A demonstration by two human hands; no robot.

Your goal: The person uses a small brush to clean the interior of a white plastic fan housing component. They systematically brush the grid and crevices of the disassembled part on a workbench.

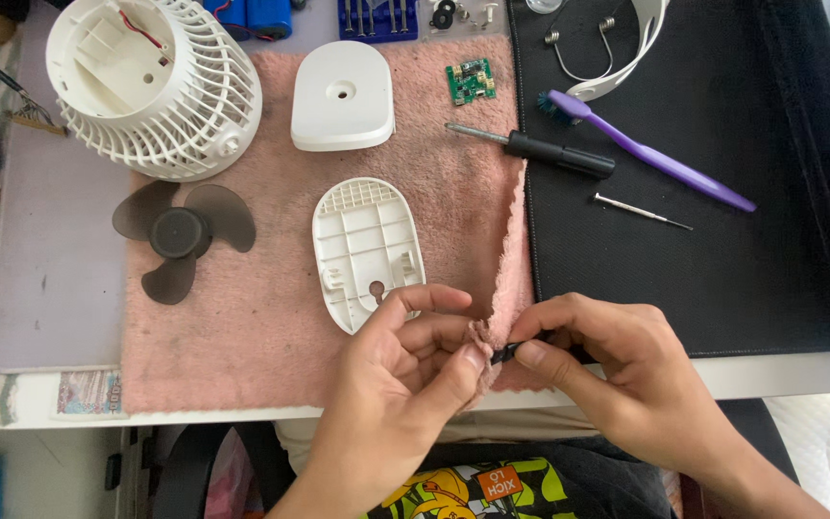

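Observation:
My left hand (405, 370) pinches the folded right edge of a pink towel (271, 336) at the table's front. My right hand (607, 370) holds a small black part (503, 352) between thumb and forefinger, pressed into that towel fold. Just above my left hand lies a white oval cover (365, 245), ribbed inner side up. A grey three-blade fan propeller (180, 235) rests on the towel to the left.
A white fan cage (160, 86) and a white oval base (342, 96) sit at the back. A green circuit board (471, 81), a black screwdriver (540, 149), a purple toothbrush (655, 159) and a thin metal pin (641, 210) lie near a black mat (684, 269).

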